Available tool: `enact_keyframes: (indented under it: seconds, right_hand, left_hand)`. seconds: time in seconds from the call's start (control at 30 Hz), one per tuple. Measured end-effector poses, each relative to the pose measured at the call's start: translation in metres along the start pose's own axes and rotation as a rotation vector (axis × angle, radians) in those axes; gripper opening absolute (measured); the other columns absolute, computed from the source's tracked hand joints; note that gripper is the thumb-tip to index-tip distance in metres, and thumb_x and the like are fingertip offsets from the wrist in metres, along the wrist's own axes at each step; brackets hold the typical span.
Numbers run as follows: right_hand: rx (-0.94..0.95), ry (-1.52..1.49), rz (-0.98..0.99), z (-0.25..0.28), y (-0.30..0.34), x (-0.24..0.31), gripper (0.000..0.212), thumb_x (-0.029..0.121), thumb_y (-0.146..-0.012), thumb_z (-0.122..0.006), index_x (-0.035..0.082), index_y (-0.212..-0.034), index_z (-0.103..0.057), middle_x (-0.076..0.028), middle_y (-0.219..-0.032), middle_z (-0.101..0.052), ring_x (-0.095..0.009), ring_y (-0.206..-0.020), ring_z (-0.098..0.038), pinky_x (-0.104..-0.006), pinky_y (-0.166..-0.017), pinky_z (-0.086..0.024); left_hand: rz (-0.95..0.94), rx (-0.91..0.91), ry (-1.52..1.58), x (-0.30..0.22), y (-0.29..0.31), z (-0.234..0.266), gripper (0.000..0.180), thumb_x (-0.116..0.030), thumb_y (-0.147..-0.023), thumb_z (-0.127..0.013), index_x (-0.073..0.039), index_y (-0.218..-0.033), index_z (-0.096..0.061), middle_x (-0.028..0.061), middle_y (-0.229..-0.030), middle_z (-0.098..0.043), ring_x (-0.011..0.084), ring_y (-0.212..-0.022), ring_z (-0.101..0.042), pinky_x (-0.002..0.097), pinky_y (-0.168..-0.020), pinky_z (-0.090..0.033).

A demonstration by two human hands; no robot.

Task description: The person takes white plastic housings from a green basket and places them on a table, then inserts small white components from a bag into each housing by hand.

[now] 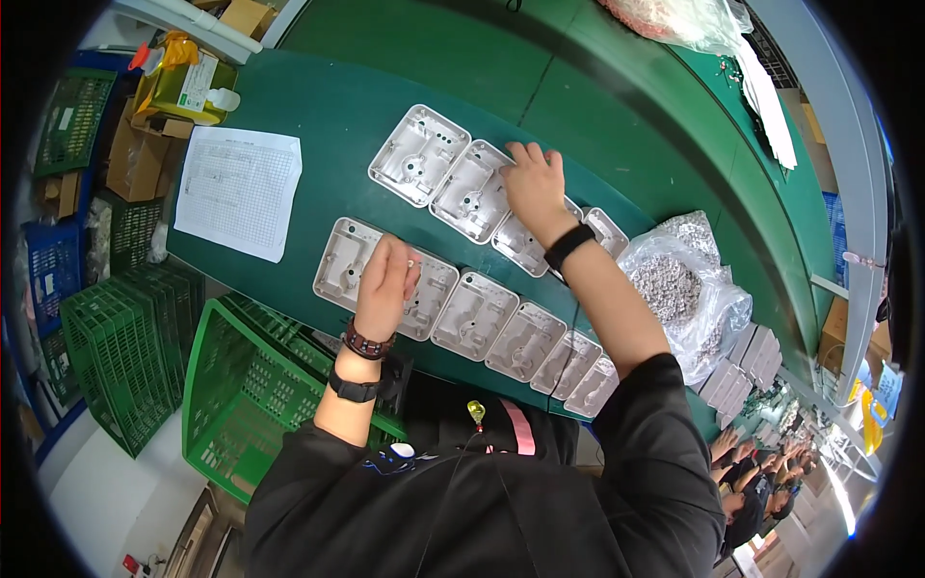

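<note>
Two rows of pale grey metal housings, shallow and open-topped, lie on the green table. My left hand [384, 281] is over the near row, between its leftmost housing [339, 274] and the neighbouring housing [424, 301]. Its fingers are curled together around a small light piece at the fingertips, too small to name. My right hand [536, 188] reaches to the far row, at the right rim of the second housing [470, 196]. Thumb and forefinger are bent toward each other there; anything between them is hidden. The hand and wrist partly cover the third housing [521, 243].
A clear plastic bag [674, 289] full of small grey parts stands to the right, near stacked grey pieces [742, 371]. A printed sheet [238, 193] and a yellow-green can [193, 87] are on the left. Green crates [241, 405] stand beside the table; other people [761, 491] sit far right.
</note>
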State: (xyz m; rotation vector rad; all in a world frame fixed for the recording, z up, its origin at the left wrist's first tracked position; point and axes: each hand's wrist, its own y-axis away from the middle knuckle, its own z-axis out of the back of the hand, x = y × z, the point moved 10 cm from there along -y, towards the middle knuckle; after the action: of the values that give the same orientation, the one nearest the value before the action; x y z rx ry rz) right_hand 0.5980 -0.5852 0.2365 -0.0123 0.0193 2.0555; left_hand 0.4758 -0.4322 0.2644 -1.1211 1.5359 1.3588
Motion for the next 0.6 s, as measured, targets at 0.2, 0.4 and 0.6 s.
enact_keyframes:
  seconds: [0.2, 0.4, 0.6]
  right_hand:
    - [-0.34, -0.568, 0.238, 0.117, 0.068, 0.071, 0.012, 0.01, -0.067, -0.059, 0.014, -0.078, -0.062, 0.0, -0.093, -0.053, -0.018, -0.088, -0.049, -0.0309, -0.073, -0.035]
    - [-0.271, -0.587, 0.342, 0.116, 0.084, 0.095, 0.011, 0.014, -0.064, -0.058, 0.014, -0.075, -0.059, 0.001, -0.094, -0.053, -0.017, -0.089, -0.048, -0.0297, -0.075, -0.035]
    - [-0.269, -0.555, 0.333, 0.113, 0.076, 0.096, 0.013, 0.013, -0.061, -0.066, 0.014, -0.074, -0.06, 0.003, -0.094, -0.055, -0.018, -0.087, -0.049, -0.0309, -0.072, -0.035]
  left_hand:
    - [0.445, 0.201, 0.212, 0.039, 0.001, -0.025, 0.065, -0.063, -0.085, -0.013, -0.007, -0.088, -0.047, -0.0058, -0.057, -0.03, 0.0051, -0.047, -0.023, 0.0192, -0.044, -0.021]
    - [0.475, 0.442, 0.041, 0.026, 0.007, -0.053, 0.076, -0.067, -0.082, -0.005, -0.008, -0.093, -0.051, -0.0055, -0.057, -0.033, 0.0058, -0.048, -0.026, 0.0208, -0.044, -0.023]
    - [0.386, 0.44, -0.067, 0.028, -0.003, -0.048, 0.071, -0.062, -0.085, -0.008, -0.007, -0.095, -0.052, -0.0031, -0.063, -0.041, 0.0051, -0.052, -0.032, 0.0213, -0.045, -0.025]
